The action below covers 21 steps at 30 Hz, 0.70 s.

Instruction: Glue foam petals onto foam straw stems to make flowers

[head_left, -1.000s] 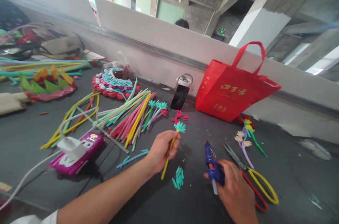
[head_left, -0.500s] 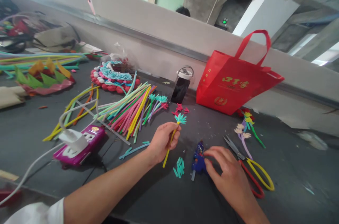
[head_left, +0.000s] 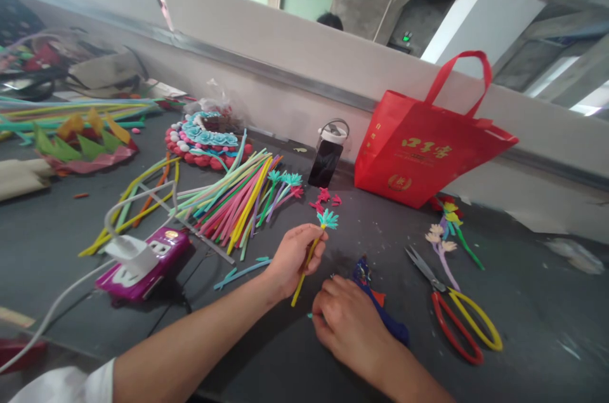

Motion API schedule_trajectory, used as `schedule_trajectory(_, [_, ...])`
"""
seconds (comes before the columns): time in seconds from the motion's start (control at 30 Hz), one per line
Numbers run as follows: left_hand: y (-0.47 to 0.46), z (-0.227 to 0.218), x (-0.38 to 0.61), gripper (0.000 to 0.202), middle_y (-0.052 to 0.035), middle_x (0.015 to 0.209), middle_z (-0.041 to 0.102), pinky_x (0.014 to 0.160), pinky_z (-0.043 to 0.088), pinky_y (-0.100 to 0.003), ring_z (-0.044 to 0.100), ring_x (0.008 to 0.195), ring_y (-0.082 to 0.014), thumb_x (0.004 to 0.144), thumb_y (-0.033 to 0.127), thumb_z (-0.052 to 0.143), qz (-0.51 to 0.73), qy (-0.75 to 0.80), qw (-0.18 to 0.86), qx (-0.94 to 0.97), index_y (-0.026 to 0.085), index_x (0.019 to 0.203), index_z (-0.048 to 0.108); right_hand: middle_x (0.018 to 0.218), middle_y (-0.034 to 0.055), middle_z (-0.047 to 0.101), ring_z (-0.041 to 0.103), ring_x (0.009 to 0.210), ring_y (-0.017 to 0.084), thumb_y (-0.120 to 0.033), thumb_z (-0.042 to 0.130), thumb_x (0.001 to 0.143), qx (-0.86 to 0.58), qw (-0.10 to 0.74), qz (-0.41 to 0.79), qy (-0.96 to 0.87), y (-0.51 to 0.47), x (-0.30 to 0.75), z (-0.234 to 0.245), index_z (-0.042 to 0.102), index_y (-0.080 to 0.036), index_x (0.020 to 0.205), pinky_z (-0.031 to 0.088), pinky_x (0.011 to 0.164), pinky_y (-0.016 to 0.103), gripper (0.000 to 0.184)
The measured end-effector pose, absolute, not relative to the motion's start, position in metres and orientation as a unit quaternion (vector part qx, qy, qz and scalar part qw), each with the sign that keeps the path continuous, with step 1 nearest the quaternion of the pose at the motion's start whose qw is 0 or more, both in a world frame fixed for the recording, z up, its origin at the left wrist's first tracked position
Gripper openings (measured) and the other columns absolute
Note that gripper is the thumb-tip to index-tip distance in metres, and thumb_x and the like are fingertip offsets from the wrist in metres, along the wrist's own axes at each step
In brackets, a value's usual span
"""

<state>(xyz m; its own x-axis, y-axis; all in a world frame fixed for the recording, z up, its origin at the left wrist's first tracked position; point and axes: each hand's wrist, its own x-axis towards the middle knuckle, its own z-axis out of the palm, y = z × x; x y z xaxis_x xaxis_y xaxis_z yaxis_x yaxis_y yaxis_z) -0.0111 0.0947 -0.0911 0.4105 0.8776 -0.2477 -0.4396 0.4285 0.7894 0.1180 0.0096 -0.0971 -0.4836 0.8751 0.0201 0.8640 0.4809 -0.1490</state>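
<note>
A flower (head_left: 327, 219) with turquoise petals on a yellow pipe-cleaner stem is held upright, slightly tilted, in my left hand (head_left: 295, 258), the stem pinched between thumb and fingers. My right hand (head_left: 349, 327) lies low over the tabletop, fingers curled down and drawn together. It covers the small cut turquoise pieces, and only a bit of turquoise (head_left: 309, 315) shows by its fingertips. Whatever is between those fingers is hidden. Just behind and right of that hand lies a dark blue glue gun (head_left: 392, 325) with an orange trigger, partly covered by the hand.
Scissors (head_left: 436, 284) with red and yellow handles lie at right, near finished flowers (head_left: 442, 244). A red bag (head_left: 413, 149) and a phone (head_left: 325, 163) leaning on a bottle stand behind. Bundled pipe cleaners (head_left: 238, 200) and a purple power strip (head_left: 164, 257) occupy the left.
My right hand has moved left from the glue gun onto the turquoise pieces, its fingers closing down. The glue gun now lies turned differently. My left hand still holds the flower.
</note>
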Motion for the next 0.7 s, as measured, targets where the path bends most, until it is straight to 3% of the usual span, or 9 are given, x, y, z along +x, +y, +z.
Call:
schedule_trajectory(0.07, [0.095,-0.091,-0.011,0.017,0.0057,0.050,0.047,0.034,0.016,-0.020,0.034,0.033,-0.0046,0.075,0.033,0.059,0.424,0.340,0.774,0.324,0.016,0.074,0.056,0.076,0.0021,0.062,0.058,0.080,0.020,-0.007,0.060,0.073,-0.504,0.083,0.087,-0.855,0.013,0.118,-0.091,0.061,-0.019,0.071,0.045,0.075,0.033,0.012])
schedule_trajectory(0.2, [0.093,-0.089,-0.010,0.016,0.0062,0.048,0.045,0.034,0.015,-0.020,0.033,0.032,-0.0051,0.075,0.032,0.058,0.425,0.337,0.774,0.325,0.017,0.074,0.056,0.085,0.0007,0.064,0.058,0.083,0.016,-0.007,0.053,0.077,-0.510,0.258,0.185,-0.800,0.023,0.133,-0.067,0.056,-0.021,0.075,0.047,0.074,0.028,0.014])
schedule_trajectory(0.3, [0.091,-0.088,-0.009,0.016,0.0060,0.049,0.046,0.034,0.014,-0.020,0.033,0.032,-0.0049,0.075,0.032,0.059,0.414,0.339,0.781,0.323,0.016,0.074,0.056,0.093,0.0022,0.066,0.060,0.075,0.013,-0.017,0.055,0.084,-0.529,0.389,0.273,-0.703,0.029,0.151,-0.054,0.057,-0.020,0.077,0.047,0.060,0.022,0.008])
schedule_trajectory(0.4, [0.089,-0.088,-0.008,0.017,0.0057,0.050,0.047,0.034,0.015,-0.020,0.034,0.032,-0.0046,0.075,0.033,0.060,0.401,0.334,0.789,0.323,0.016,0.074,0.055,0.087,0.0005,0.065,0.051,0.051,0.006,-0.029,0.063,0.085,-0.527,0.499,0.367,-0.583,0.032,0.163,-0.056,0.060,-0.020,0.087,0.039,0.042,0.018,0.009])
schedule_trajectory(0.47, [0.089,-0.089,-0.007,0.016,0.0055,0.051,0.047,0.033,0.015,-0.020,0.034,0.032,-0.0048,0.076,0.032,0.059,0.398,0.332,0.790,0.329,0.016,0.075,0.055,0.087,-0.0004,0.064,0.044,0.042,0.003,-0.033,0.066,0.085,-0.511,0.536,0.417,-0.527,0.033,0.167,-0.062,0.061,-0.021,0.100,0.034,0.035,0.017,0.020])
schedule_trajectory(0.53, [0.088,-0.090,-0.007,0.015,0.0052,0.051,0.047,0.033,0.016,-0.020,0.034,0.032,-0.0049,0.078,0.031,0.057,0.395,0.328,0.789,0.336,0.016,0.075,0.056,0.082,-0.0008,0.064,0.047,0.040,0.004,-0.035,0.066,0.085,-0.502,0.549,0.438,-0.504,0.034,0.168,-0.068,0.062,-0.021,0.107,0.037,0.036,0.018,0.026])
schedule_trajectory(0.7, [0.085,-0.092,-0.004,0.015,0.0047,0.049,0.046,0.032,0.017,-0.019,0.034,0.032,-0.0049,0.081,0.030,0.055,0.376,0.323,0.796,0.349,0.016,0.074,0.056,0.073,0.0000,0.068,0.059,0.046,0.010,-0.032,0.069,0.083,-0.514,0.579,0.371,-0.512,0.036,0.168,-0.075,0.067,-0.019,0.098,0.047,0.044,0.022,0.020])
